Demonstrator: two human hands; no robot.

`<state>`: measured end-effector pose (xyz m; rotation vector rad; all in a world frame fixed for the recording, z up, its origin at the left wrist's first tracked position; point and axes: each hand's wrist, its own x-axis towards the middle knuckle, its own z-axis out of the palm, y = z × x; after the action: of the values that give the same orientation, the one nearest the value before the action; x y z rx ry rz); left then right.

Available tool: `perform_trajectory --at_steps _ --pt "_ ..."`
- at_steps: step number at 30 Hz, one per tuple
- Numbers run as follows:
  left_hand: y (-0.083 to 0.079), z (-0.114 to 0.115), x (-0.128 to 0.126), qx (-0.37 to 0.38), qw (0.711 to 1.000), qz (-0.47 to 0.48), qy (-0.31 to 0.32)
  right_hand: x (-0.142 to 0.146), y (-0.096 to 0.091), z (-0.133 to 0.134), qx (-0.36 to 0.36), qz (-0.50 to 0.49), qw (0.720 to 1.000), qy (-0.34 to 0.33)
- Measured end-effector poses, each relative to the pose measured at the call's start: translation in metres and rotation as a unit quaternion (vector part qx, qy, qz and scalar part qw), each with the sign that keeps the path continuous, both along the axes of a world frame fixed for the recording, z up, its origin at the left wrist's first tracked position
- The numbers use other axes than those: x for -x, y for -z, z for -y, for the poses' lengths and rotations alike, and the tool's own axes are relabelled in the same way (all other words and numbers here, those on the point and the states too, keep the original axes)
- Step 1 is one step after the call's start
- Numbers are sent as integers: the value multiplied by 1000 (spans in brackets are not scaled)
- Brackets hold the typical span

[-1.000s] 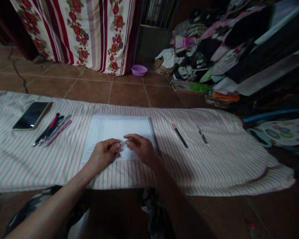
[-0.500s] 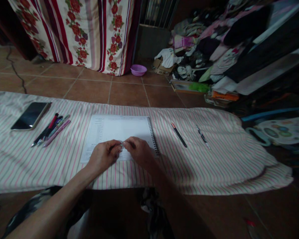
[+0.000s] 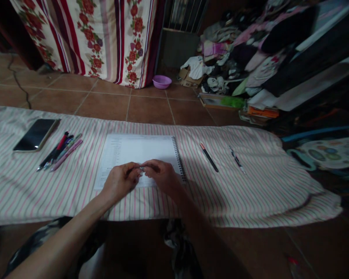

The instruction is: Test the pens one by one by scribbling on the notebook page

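Over the lower part of an open spiral notebook (image 3: 147, 147), my two hands meet fingertip to fingertip. My left hand (image 3: 122, 177) is closed in a pinch, and so is my right hand (image 3: 162, 173). Between them is a small pale, shiny object (image 3: 141, 169), too small to name, touched by the fingers of both. The notebook lies flat with its wire coil on the right; its left side carries printed lines and the rest of the page looks white. To its right lie a black pen with an orange end (image 3: 209, 158) and a patterned pen (image 3: 237, 159).
A striped cloth (image 3: 261, 193) covers the low surface. On the left lie a phone (image 3: 36, 135) and a bunch of several pens (image 3: 59, 152). Beyond, on the tiled floor, stand a purple basin (image 3: 162, 81), a floral curtain (image 3: 110, 42) and a heap of clothes (image 3: 238, 54).
My right fingertips have shifted slightly to the left and changed their pinch, the thumb lower. The left hand stays nearly in place. Everything else lies as before.
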<state>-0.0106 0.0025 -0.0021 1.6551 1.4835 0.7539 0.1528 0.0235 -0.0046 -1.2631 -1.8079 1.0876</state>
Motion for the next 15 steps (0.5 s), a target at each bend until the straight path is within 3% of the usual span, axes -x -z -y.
perform_trajectory --at_steps 5,11,15 --pt "0 1 -2 -7 1000 -6 8 -2 -1 -1 17 44 999 0" --pt "4 -2 -1 22 997 65 -24 -4 4 -2 69 -107 992 3" --pt "5 -2 -2 25 996 87 -11 -5 4 -3 73 -95 993 10"
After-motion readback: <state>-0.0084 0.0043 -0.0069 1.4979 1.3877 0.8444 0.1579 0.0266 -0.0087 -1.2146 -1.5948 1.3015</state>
